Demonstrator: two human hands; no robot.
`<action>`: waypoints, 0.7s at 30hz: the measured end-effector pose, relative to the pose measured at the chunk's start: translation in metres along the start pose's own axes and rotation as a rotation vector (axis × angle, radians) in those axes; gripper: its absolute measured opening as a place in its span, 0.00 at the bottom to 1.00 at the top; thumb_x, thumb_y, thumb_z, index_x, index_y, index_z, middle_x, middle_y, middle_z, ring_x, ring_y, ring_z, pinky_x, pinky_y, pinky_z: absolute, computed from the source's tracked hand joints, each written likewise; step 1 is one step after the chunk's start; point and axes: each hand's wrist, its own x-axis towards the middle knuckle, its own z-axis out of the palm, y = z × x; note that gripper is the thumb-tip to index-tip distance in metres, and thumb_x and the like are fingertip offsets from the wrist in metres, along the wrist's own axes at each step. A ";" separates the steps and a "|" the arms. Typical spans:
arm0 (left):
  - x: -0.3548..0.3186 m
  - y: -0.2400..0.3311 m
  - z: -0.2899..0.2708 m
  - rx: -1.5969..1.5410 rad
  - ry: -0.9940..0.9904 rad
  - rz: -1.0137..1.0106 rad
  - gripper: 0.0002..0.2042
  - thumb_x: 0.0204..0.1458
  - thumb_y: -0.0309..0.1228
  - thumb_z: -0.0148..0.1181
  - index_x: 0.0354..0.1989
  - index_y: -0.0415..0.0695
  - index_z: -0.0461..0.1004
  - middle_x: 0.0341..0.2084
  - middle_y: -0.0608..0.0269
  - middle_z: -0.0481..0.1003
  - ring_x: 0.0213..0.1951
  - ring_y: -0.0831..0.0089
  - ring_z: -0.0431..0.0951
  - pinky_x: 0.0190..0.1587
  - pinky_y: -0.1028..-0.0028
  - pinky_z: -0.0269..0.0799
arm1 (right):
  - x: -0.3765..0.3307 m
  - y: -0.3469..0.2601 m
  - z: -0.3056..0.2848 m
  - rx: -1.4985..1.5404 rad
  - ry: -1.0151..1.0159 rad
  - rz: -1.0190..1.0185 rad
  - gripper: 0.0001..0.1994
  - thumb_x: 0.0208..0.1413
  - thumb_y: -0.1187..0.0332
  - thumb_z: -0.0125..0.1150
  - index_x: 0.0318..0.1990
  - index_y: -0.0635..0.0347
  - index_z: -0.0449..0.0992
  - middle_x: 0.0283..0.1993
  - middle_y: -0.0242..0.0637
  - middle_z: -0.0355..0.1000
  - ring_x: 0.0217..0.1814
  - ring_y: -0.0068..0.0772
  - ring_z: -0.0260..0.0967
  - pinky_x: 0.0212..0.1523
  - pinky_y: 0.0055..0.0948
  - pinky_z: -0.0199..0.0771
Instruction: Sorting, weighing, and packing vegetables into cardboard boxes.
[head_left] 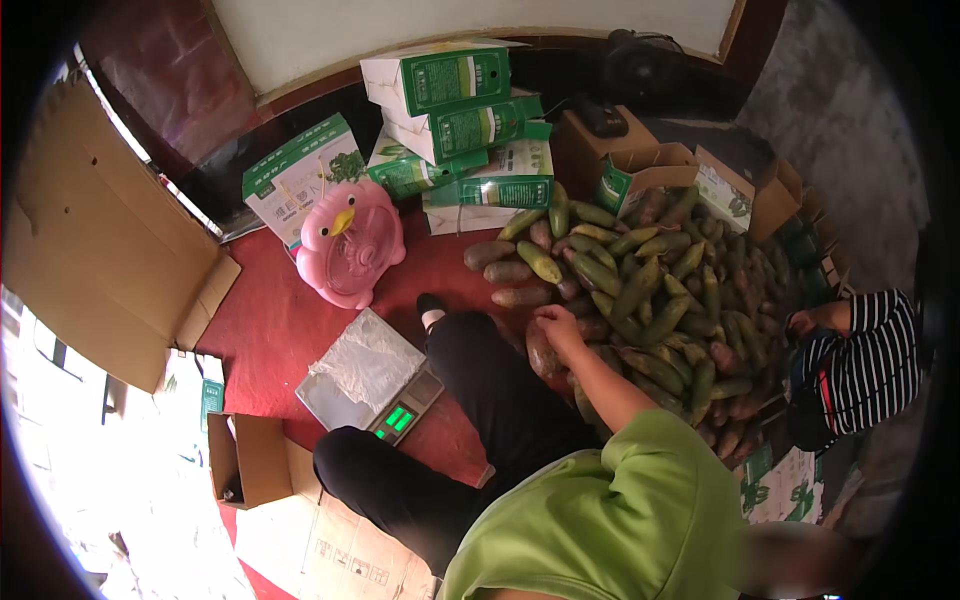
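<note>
- Right hand point(555, 322), centre of frame: fingers curved over the upper end of 1 reddish-brown vegetable point(541, 352) at the pile's near-left edge; contact apparent, but whether the grip is closed cannot be told.
- Left hand: not in view; its state cannot be told.
- Vegetable pile point(640, 297), centre to right of frame: many long green and reddish-brown pieces, heaped loose on the red floor point(255, 300).
- Scale point(333, 405), left of centre: display point(400, 418) lit green; crumpled clear plastic point(367, 360) on the plate, no vegetable seen there.
- Stacked green-and-white cartons point(458, 82), upper centre; open brown carton point(262, 465), lower left. Contents cannot be made out.
- Progress (judgement): early in the handling; most visible vegetables lie unsorted and unboxed, and the 1 at the right hand has not left the floor.
- Co-worker in striped top point(868, 350), right edge, beside the pile.
</note>
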 end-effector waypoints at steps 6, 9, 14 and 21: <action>-0.012 -0.035 -0.010 -0.196 0.135 -0.045 0.10 0.51 0.29 0.55 0.41 0.41 0.75 0.33 0.57 0.76 0.32 0.66 0.74 0.33 0.69 0.70 | 0.029 0.022 0.002 -0.176 -0.038 0.098 0.07 0.54 0.71 0.55 0.40 0.57 0.74 0.36 0.30 0.72 0.32 0.23 0.69 0.27 0.25 0.69; -0.006 -0.036 -0.005 -0.290 0.184 -0.070 0.09 0.51 0.28 0.54 0.40 0.42 0.75 0.31 0.59 0.76 0.30 0.67 0.74 0.30 0.70 0.70 | 0.057 0.021 0.002 -0.232 -0.019 -0.018 0.08 0.54 0.70 0.56 0.42 0.55 0.74 0.35 0.28 0.71 0.29 0.23 0.69 0.26 0.25 0.68; 0.013 0.017 -0.007 -0.427 0.536 -0.117 0.07 0.54 0.31 0.51 0.31 0.44 0.75 0.22 0.66 0.72 0.24 0.76 0.70 0.23 0.75 0.64 | 0.102 -0.029 0.019 0.122 -0.102 0.165 0.11 0.54 0.66 0.56 0.45 0.48 0.71 0.34 0.25 0.70 0.29 0.22 0.68 0.27 0.26 0.68; 0.092 0.355 -0.071 -0.186 0.797 0.415 0.10 0.57 0.24 0.50 0.44 0.35 0.73 0.37 0.62 0.74 0.40 0.72 0.73 0.43 0.74 0.68 | 0.202 -0.116 0.032 0.259 -0.053 0.089 0.09 0.55 0.65 0.55 0.43 0.47 0.71 0.34 0.26 0.71 0.31 0.23 0.68 0.30 0.28 0.68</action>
